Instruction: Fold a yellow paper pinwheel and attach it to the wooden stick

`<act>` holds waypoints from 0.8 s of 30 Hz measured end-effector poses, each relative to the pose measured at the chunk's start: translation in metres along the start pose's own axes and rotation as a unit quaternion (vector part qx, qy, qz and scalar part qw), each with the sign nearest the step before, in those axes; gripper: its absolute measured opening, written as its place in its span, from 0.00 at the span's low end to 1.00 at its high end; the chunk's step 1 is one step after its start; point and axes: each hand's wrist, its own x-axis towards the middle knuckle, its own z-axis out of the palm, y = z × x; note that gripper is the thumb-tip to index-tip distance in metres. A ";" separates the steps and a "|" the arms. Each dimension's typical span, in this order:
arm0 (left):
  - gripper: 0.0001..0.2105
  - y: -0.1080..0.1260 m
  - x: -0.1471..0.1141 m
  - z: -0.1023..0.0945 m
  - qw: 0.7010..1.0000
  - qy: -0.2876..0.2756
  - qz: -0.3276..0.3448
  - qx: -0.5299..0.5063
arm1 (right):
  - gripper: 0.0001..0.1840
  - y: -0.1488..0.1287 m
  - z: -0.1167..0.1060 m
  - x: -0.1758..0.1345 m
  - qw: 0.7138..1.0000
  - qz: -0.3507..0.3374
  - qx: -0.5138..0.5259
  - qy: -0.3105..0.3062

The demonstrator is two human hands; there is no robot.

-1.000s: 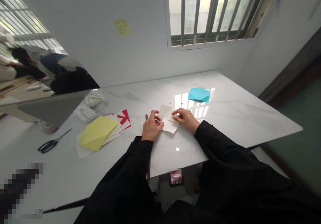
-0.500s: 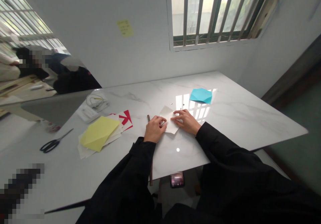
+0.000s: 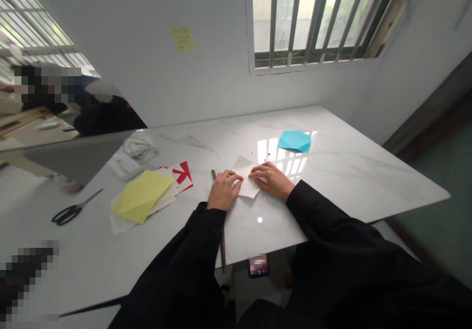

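A small sheet of white paper (image 3: 246, 164) with creases lies on the white table, and both hands are on it. My left hand (image 3: 223, 190) grips its left part, thumb and forefinger close together. From the other side, my right hand (image 3: 272, 179) holds the paper near its middle, fingers bent and pressed together. The fingertips of the two hands are a short way apart. A brown stick-like strip (image 3: 223, 250) runs beneath my left wrist, and its upper end shows beside the left knuckles.
To the left lie a yellow folded sheet (image 3: 142, 196) on other papers, a red-and-white paper (image 3: 186, 174), scissors (image 3: 70, 214) and a white cable (image 3: 138, 149). A blue folded paper (image 3: 295, 141) lies at the back right. A phone (image 3: 258, 265) is below the table's front edge.
My right fingers have drawn together and shifted slightly left on the white paper. My left hand has changed its grip a little. The view has turned slightly.
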 end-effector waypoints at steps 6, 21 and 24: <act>0.09 0.003 0.000 -0.001 1.000 -0.003 0.013 0.009 | 0.19 -0.002 -0.001 0.000 1.000 -0.014 -0.017 -0.010; 0.17 0.000 -0.017 -0.033 0.988 -0.110 0.094 -0.055 | 0.17 0.002 0.002 0.003 0.999 0.001 -0.036 -0.035; 0.11 0.005 -0.019 -0.032 0.993 -0.090 0.070 -0.034 | 0.18 0.003 0.002 0.003 0.998 0.005 -0.033 -0.045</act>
